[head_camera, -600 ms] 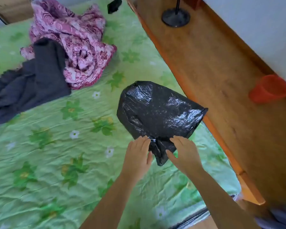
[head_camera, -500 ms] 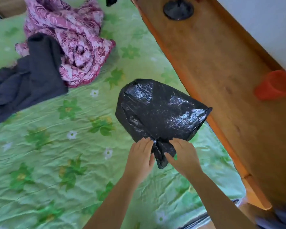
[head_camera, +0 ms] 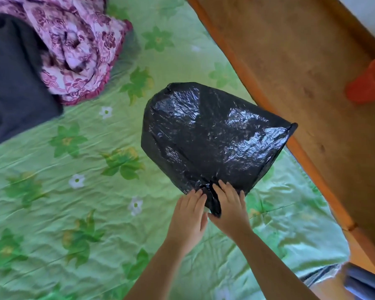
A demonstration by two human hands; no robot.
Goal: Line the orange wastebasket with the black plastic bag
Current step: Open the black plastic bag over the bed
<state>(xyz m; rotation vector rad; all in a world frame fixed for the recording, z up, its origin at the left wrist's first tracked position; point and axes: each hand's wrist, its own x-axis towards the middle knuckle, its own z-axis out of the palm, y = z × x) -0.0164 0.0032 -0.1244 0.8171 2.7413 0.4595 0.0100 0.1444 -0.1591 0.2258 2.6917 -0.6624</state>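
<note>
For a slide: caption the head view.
Left hand and right hand hold a black plastic bag over a green floral bedsheet.

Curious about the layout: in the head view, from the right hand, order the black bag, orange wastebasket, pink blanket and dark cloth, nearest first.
1. Black bag, held by the right hand.
2. Orange wastebasket, far right, and pink blanket, upper left: too close to call.
3. Dark cloth, far left.

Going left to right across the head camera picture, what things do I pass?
Dark grey cloth → pink flowery blanket → black plastic bag → wooden surface → orange wastebasket.
</note>
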